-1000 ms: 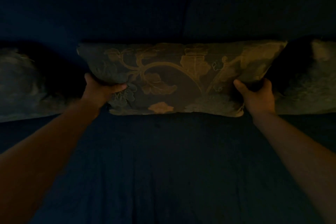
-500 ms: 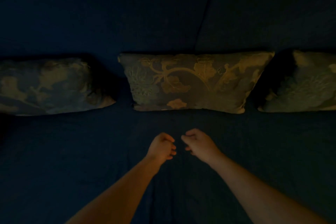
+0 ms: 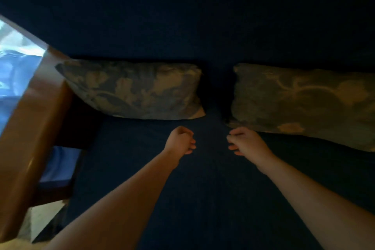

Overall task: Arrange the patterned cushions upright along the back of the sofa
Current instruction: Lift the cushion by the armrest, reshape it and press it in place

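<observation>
Two patterned cushions stand upright against the dark blue sofa back. The left cushion leans beside the wooden armrest. The middle cushion runs off the right edge. A dark gap separates them. My left hand hovers over the blue seat below the gap, fingers curled into a loose fist, holding nothing. My right hand is just below the middle cushion's lower left corner, fingers curled, empty, apart from the cushion or barely near it. The third cushion is out of view.
A brown wooden armrest bounds the sofa on the left, with bright blue fabric beyond it. The dark blue seat stretches toward me between my forearms. The scene is dim.
My hands let go of the middle cushion and drew back with fingers curled. The view has since swung left, bringing the armrest in and pushing the right cushion out of sight.
</observation>
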